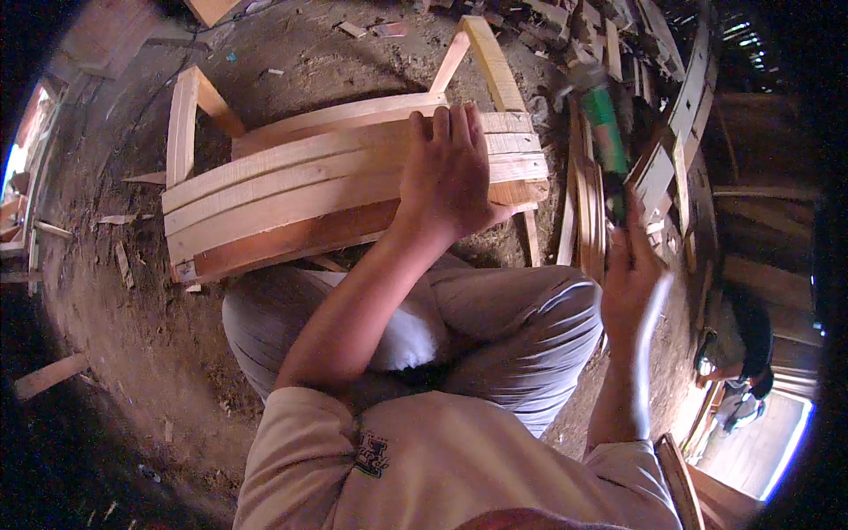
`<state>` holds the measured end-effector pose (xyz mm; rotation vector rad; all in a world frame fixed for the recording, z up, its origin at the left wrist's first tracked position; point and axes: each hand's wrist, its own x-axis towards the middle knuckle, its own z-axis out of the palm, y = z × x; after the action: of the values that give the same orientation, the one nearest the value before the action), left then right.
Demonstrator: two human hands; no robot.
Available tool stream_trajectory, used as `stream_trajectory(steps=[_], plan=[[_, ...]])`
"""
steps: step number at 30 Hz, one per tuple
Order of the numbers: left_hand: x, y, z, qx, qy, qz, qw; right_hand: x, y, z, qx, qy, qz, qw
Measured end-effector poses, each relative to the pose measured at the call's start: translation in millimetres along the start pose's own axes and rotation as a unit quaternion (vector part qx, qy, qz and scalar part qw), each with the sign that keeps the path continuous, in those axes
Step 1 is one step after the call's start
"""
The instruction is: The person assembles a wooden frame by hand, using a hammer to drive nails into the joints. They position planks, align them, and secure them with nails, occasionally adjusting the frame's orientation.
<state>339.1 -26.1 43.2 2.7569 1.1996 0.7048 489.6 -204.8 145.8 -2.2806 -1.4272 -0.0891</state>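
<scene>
A low frame of pale wood (291, 172), like a small bench or chair, lies across the ground before my crossed legs. Several slats run side by side along it, and posts stand up at both far ends. Near its right end, my left hand (446, 172) lies across the slats, fingers bent over the far side and thumb at the near edge. Off to the right, my right hand (632, 252) is closed round the grip of a hammer (604, 128) with a green handle. The hammer is raised and smeared by motion, its head pointing away from me.
Loose boards and scrap strips (579, 194) lie heaped on the right and far right. Wood offcuts (124, 263) are scattered over the dirt floor (97, 327). A plank wall (760, 221) stands on the right, with a dark bag-like bundle (746, 340) near it.
</scene>
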Motion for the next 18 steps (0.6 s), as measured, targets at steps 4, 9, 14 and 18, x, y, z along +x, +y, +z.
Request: stream_trajectory(steps=[4, 9, 14, 18], plan=[[-0.4, -2.5, -0.1, -0.051, 0.010, -0.002, 0.999, 3.0, -19.2, -3.1, 0.044, 0.169, 0.010, 0.985], [3.3, 3.0, -9.8, -0.054, -0.032, 0.005, 0.998, -9.4, 11.4, 12.6, -0.057, -0.065, 0.002, 0.996], [1.9, 1.0, -14.1, -0.063, -0.027, -0.006, 0.998, -8.4, -6.2, 1.2, 0.080, 0.095, -0.029, 0.992], [7.5, 12.1, -11.6, -0.041, -0.048, -0.007, 0.998, -7.1, 8.6, 17.7, 0.059, 0.099, -0.051, 0.992]])
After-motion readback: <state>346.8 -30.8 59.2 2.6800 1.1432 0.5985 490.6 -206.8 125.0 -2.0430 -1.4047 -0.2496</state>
